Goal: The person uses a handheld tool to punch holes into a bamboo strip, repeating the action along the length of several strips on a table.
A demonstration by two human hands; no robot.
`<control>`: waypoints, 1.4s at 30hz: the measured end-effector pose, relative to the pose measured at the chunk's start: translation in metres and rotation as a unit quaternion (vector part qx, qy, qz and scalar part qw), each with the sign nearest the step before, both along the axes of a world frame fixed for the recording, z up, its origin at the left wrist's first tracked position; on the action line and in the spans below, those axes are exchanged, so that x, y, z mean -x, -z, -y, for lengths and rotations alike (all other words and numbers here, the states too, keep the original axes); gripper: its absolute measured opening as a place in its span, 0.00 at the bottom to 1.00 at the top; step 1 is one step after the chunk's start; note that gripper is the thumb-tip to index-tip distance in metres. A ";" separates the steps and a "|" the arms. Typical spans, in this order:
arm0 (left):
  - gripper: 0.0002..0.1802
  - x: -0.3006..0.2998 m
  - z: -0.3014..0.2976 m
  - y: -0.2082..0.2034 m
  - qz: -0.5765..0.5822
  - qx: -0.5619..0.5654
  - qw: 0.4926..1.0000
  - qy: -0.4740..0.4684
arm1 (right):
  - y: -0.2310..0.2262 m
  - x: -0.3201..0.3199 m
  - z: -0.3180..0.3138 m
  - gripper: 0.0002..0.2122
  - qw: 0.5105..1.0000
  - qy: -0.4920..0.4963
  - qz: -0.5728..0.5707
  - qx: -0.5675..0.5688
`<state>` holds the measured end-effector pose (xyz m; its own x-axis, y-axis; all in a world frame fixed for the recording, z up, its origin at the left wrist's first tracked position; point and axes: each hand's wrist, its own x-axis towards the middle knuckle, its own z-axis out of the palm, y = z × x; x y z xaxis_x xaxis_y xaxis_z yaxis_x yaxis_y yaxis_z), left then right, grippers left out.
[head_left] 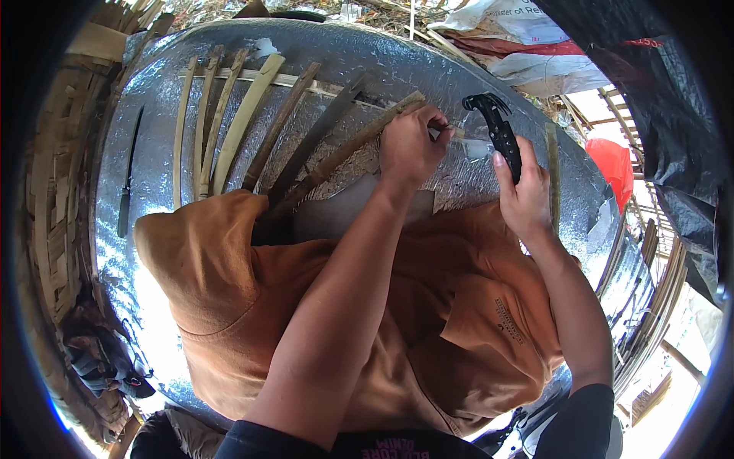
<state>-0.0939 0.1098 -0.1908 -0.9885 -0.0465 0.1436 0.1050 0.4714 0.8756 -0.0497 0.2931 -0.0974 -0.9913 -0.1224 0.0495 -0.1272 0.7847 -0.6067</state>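
My right hand (527, 187) grips a black claw hammer (502, 138) by its handle, with the head raised up and to the left. My left hand (411, 145) rests at the far end of a brown bamboo slat (336, 164), its fingers curled together in a pinch. Whatever those fingers hold is hidden. Several more slats, among them a pale one (243, 126), fan out to the left across a thin crosspiece (317, 86). An orange-brown hooded sweatshirt (336, 306) lies under my forearms and covers the slats' near ends.
Shiny silver foil sheeting (428, 57) forms the work surface. On its left side lies a long thin knife (130, 176). Woven bamboo (50, 176) borders the far left. A red plastic piece (610, 164) and black plastic sheeting (650, 92) hang at the right.
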 end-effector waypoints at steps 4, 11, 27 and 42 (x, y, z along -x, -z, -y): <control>0.11 0.000 -0.001 0.000 0.001 -0.002 1.000 -0.002 | 0.002 0.001 -0.004 0.14 1.000 -0.001 -0.001 0.005; 0.06 0.001 -0.001 -0.002 0.004 -0.026 1.000 -0.005 | 0.007 -0.002 -0.004 0.15 1.000 -0.013 -0.003 -0.016; 0.07 0.002 -0.001 0.002 -0.007 -0.051 0.999 -0.017 | 0.015 -0.007 -0.003 0.16 0.996 -0.066 -0.008 -0.051; 0.07 0.001 -0.002 -0.002 0.005 -0.028 0.999 -0.022 | 0.006 -0.012 0.001 0.17 0.993 -0.090 -0.061 -0.045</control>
<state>-0.0944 0.1118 -0.1893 -0.9869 -0.0966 0.1291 0.0762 0.4259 0.9015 -0.0378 0.2922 -0.1037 -0.9402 -0.3069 0.1480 -0.3385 0.7927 -0.5069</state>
